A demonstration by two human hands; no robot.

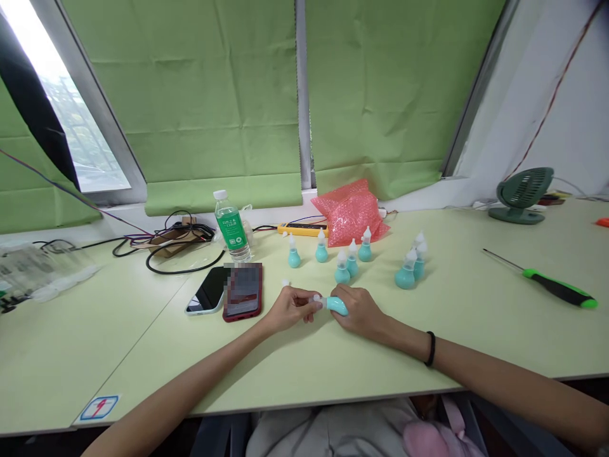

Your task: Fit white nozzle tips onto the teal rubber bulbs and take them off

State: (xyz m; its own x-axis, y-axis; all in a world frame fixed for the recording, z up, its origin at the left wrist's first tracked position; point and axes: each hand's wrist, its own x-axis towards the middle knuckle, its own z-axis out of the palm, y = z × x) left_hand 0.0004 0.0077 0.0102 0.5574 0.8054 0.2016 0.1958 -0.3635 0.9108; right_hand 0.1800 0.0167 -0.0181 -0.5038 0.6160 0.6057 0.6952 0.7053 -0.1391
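Note:
Low over the table, my right hand [359, 310] is wrapped round the teal bulb of a nasal aspirator [337, 306], which lies sideways with its clear end to the left. My left hand [294, 310] pinches that clear nozzle end between thumb and fingers. Just behind my left hand lies a small whitish cap [285, 283]. Several like aspirators stand upright beyond my hands, among them one at the left [294, 255], one in the middle [342, 271] and one at the right [405, 274]. Each has a teal bulb and a clear pointed top.
Two phones [243, 298] lie left of my hands, with a water bottle [231, 227] behind them. A pink bubble-wrap bag [353, 212] and a yellow tool [302, 230] lie at the back. Rightward are a screwdriver [556, 285] and a green fan [523, 193]. Cables [185, 270] clutter the left.

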